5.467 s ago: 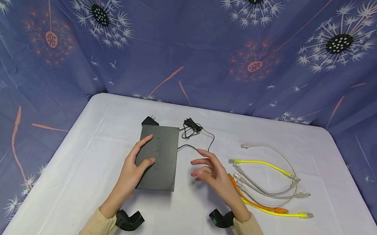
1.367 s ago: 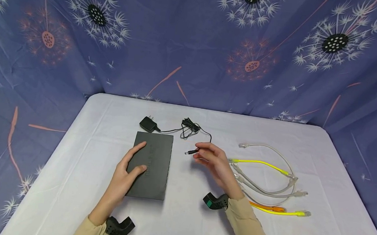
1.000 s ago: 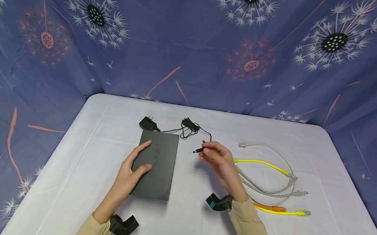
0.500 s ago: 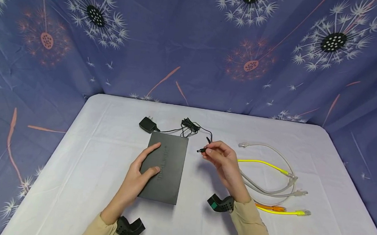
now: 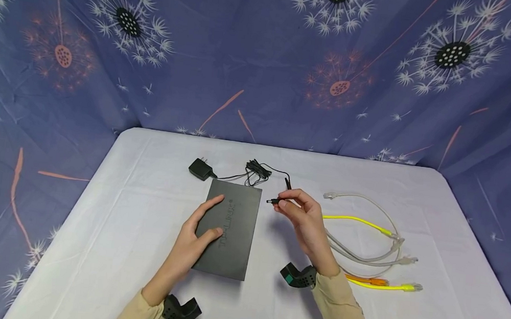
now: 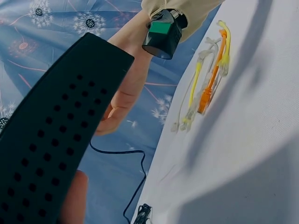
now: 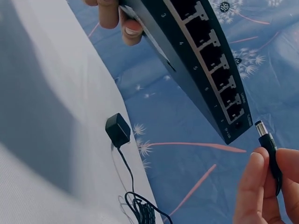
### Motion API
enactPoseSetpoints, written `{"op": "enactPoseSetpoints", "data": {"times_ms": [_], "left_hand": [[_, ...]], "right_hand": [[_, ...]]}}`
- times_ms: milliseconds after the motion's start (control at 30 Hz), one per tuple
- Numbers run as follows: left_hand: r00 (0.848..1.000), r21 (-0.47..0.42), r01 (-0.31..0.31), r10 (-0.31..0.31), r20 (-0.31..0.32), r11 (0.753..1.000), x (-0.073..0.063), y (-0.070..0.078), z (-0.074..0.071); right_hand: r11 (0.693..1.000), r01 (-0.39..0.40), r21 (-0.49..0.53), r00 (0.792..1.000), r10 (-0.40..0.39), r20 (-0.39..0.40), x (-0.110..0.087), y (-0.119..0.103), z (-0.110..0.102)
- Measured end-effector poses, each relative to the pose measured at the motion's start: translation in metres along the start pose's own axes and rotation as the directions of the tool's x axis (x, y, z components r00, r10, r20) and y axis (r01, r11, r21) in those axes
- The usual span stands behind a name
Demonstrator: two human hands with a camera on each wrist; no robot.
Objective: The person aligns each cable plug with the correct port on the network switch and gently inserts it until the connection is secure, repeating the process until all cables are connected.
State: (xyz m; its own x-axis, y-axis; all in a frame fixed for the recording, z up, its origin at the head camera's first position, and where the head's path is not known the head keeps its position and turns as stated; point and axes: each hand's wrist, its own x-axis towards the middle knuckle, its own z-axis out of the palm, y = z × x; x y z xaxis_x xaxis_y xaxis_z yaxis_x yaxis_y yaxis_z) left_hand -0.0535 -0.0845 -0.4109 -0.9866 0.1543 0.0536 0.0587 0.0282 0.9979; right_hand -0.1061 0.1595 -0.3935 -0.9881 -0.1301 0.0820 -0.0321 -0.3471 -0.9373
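My left hand (image 5: pixel 189 245) grips a dark grey network switch (image 5: pixel 234 247) with thumb and fingers, lifted over the white table. In the right wrist view, its row of Ethernet ports (image 7: pixel 211 58) faces my right hand, and a small round power socket (image 7: pixel 238 125) sits at the row's end. Between thumb and fingers, my right hand (image 5: pixel 306 226) pinches the black barrel plug (image 7: pixel 267 138) of a power adapter cord. The plug's metal tip points at the switch, a short gap from the socket. Vent holes dot the switch's near side (image 6: pixel 60 121) in the left wrist view.
The black power adapter (image 5: pixel 201 169) lies at the back of the table (image 5: pixel 139 210), with its bundled cord (image 5: pixel 258 170) beside it. Several grey, yellow and orange network cables (image 5: pixel 365 262) lie on the right, partly behind my right arm. A patterned blue cloth (image 5: pixel 228 59) hangs behind.
Since the oldest frame, my right hand has taken hold of the plug. Over the last second, my left hand has brought the switch rightward, closer to the plug, and the right hand has shifted slightly.
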Motion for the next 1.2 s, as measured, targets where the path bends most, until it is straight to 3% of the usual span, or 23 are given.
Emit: {"op": "enactPoseSetpoints", "data": {"times_ms": [333,1200], "left_hand": [[1.000,-0.003,-0.007,0.007,-0.013,1.000,0.000,0.000,0.002],[1.000,-0.025,-0.015,0.015,0.007,1.000,-0.002,0.001,0.007]], "right_hand": [[0.997,0.050,-0.050,0.998,-0.052,-0.030,0.002,0.004,0.002],[0.985,0.085,-0.150,0.991,-0.099,-0.087,0.001,0.005,0.011]]}}
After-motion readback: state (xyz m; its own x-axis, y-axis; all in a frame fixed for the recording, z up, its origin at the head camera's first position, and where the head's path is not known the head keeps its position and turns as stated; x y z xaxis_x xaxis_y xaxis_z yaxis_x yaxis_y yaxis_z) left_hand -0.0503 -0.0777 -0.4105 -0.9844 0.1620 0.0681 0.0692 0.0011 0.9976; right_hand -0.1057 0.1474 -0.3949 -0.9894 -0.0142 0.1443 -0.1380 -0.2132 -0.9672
